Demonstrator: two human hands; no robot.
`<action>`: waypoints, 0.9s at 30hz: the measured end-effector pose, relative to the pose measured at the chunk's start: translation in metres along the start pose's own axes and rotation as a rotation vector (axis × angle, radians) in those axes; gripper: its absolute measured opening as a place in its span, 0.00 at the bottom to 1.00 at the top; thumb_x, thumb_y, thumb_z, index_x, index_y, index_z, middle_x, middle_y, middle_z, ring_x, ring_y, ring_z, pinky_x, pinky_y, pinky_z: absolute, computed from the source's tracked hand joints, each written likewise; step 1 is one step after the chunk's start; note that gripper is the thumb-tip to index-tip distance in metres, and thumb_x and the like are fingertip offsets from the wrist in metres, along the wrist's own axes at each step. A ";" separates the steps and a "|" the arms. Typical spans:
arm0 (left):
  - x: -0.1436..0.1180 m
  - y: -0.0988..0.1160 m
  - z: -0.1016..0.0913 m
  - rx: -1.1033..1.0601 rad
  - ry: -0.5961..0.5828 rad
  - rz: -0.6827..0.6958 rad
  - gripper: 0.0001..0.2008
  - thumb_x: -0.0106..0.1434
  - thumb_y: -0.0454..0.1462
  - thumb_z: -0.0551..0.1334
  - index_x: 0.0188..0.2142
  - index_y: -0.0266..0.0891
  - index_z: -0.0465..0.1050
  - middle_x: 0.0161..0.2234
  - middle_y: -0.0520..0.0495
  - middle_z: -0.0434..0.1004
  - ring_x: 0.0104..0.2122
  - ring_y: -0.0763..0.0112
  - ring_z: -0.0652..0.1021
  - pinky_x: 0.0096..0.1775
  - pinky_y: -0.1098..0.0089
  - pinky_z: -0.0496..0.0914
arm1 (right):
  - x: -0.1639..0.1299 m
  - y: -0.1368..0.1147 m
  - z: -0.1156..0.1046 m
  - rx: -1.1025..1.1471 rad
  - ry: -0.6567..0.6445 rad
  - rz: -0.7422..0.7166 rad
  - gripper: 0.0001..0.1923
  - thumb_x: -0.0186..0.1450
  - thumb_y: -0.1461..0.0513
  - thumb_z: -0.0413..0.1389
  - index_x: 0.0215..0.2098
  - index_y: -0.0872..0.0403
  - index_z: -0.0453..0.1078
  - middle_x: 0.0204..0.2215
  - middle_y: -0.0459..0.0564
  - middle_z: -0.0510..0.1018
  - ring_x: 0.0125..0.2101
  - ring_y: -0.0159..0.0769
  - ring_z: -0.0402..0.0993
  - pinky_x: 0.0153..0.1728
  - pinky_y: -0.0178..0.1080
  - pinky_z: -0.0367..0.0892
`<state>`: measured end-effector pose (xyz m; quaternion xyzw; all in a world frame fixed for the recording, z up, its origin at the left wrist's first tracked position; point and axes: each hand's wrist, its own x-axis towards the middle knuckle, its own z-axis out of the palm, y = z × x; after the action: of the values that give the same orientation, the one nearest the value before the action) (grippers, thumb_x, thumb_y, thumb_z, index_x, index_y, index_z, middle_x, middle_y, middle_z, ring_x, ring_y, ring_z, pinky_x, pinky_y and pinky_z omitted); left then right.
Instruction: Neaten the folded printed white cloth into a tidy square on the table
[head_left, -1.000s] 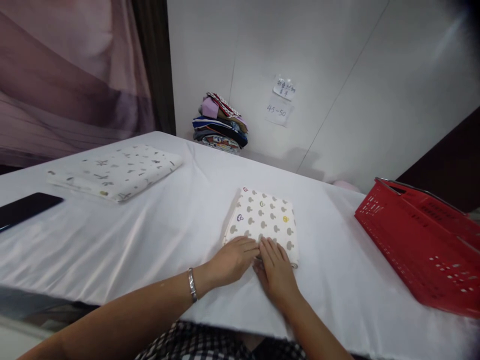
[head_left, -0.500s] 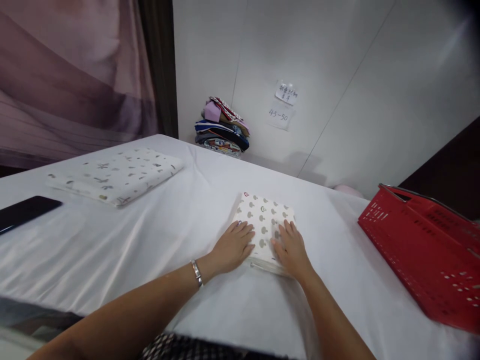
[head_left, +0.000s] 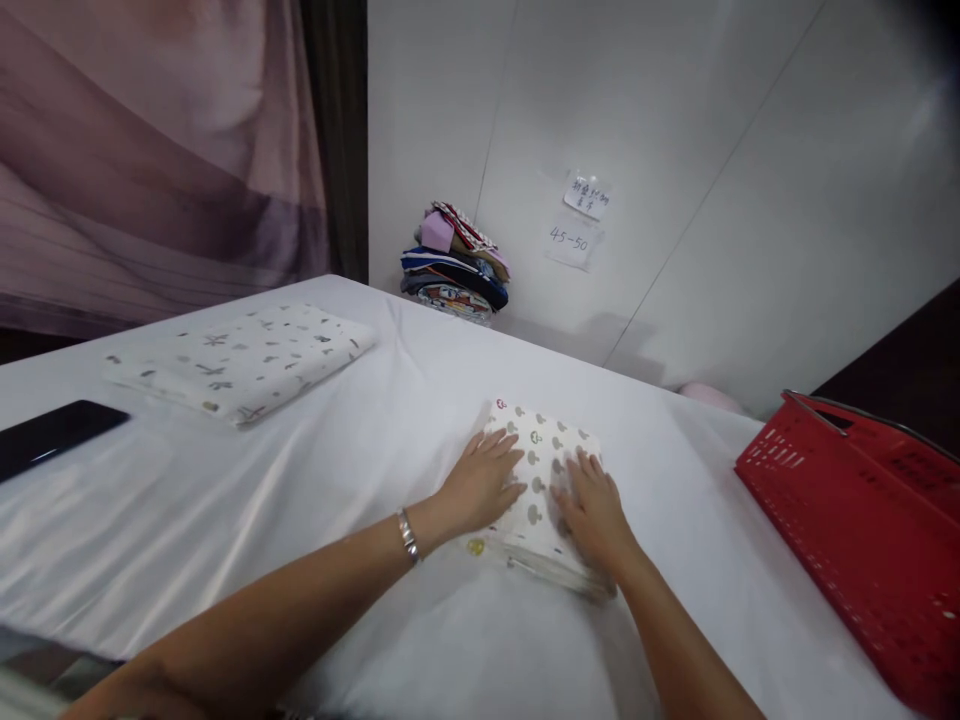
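Left hand (head_left: 480, 485): you are pressing, fingers spread, on the folded cloth (head_left: 541, 492).
Right hand (head_left: 592, 505): likewise flat.
Progress: folding looks finished; you are smoothing mid-bench.

Soft cloth on a sheened counter

Under both hands, the folded cloth (head_left: 541, 470) looks matt printed cotton; the counter (head_left: 300, 480) cover around them shines satiny; right of them, a glossy red plastic basket (head_left: 862, 540).
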<state>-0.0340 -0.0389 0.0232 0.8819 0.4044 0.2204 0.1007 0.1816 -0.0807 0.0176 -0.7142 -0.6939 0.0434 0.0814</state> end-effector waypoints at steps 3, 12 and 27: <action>0.027 -0.010 0.009 0.050 -0.023 -0.086 0.25 0.63 0.44 0.56 0.58 0.37 0.61 0.63 0.39 0.53 0.64 0.55 0.51 0.62 0.50 0.48 | 0.027 0.005 0.000 -0.019 0.066 0.038 0.32 0.67 0.52 0.40 0.64 0.61 0.52 0.65 0.58 0.47 0.65 0.47 0.36 0.62 0.52 0.40; 0.030 -0.027 0.036 0.005 -0.029 -0.168 0.28 0.65 0.46 0.50 0.61 0.36 0.55 0.65 0.42 0.50 0.64 0.56 0.49 0.59 0.53 0.56 | 0.049 0.024 0.022 0.023 -0.021 0.073 0.34 0.68 0.50 0.40 0.64 0.64 0.49 0.66 0.58 0.44 0.65 0.47 0.35 0.60 0.47 0.45; 0.026 -0.021 0.027 -0.143 0.079 -0.374 0.29 0.66 0.46 0.50 0.60 0.31 0.51 0.63 0.33 0.50 0.61 0.55 0.57 0.58 0.62 0.55 | 0.000 0.041 0.026 0.692 0.159 0.276 0.35 0.62 0.53 0.50 0.64 0.60 0.52 0.65 0.57 0.50 0.63 0.40 0.47 0.62 0.39 0.45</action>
<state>-0.0200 -0.0053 -0.0002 0.7726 0.5481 0.2605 0.1865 0.2175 -0.0802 -0.0156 -0.7323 -0.5269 0.2301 0.3649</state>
